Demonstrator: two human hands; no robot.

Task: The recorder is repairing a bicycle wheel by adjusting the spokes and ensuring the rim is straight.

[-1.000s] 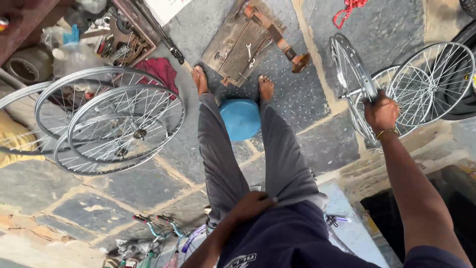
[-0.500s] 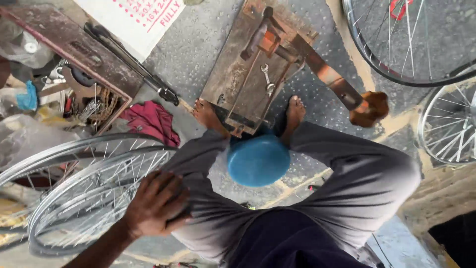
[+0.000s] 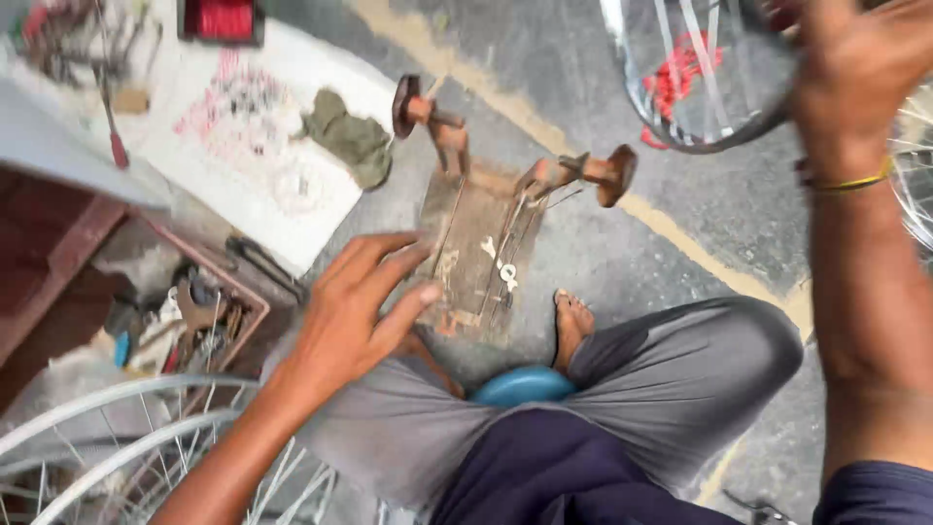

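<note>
My right hand is raised at the top right and grips the rim of a spoked bicycle wheel, holding it up off the floor. My left hand hovers open with spread fingers above my left knee, close to the near end of a rusty wooden wheel stand that lies on the floor ahead of my bare feet. The stand has two upright arms at its far end. A blue round stool shows between my legs.
A wooden box of tools sits at the left. Stacked bicycle rims lie at the bottom left. A white printed sheet with a green rag lies on the stone floor beyond. Another wheel stands at the right edge.
My right hand has lifted a wheel from the right-hand stack up into view. My left hand rose from my thigh and opened. My view tilted forward toward the stand.
</note>
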